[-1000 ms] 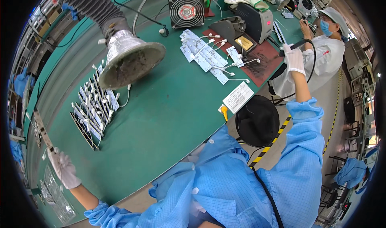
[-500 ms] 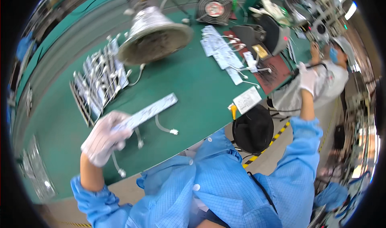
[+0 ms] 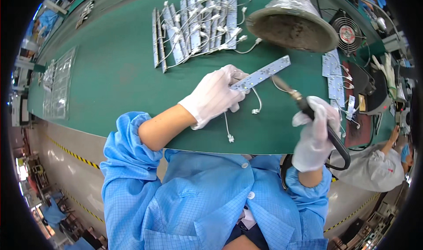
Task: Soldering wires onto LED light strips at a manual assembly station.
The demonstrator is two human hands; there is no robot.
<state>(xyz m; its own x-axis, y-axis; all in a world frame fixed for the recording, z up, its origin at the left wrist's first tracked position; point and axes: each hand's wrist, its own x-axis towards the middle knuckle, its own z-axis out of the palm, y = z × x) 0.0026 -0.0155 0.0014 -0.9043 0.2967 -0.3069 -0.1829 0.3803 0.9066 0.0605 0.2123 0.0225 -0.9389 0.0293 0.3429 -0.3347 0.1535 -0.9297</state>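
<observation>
My white-gloved left hand [image 3: 216, 93] grips one end of a narrow light-blue LED strip board [image 3: 266, 73], held tilted over the green bench. White cables with small plugs hang from the board. My gloved right hand [image 3: 316, 133] is closed round the black handle of a soldering iron [image 3: 305, 107]. The iron's tip points at the board's lower edge near its far end, beside a white wire; I cannot tell whether it touches. Beyond my left hand lies a row of similar strip boards [image 3: 194, 27] with tangled white cables.
A foil-wrapped fume hood [image 3: 293, 23] hangs over the bench at the back. To the right are more strip boards [image 3: 333, 76], a round fan [image 3: 348, 32] and a reddish mat [image 3: 358, 131]. Clear plastic trays [image 3: 59, 87] lie at the left. A co-worker in white [image 3: 370, 168] sits at the right.
My right hand has come from the far right to the board, and the soldering iron now shows in it. My left hand keeps hold of the strip board. The whole view has turned.
</observation>
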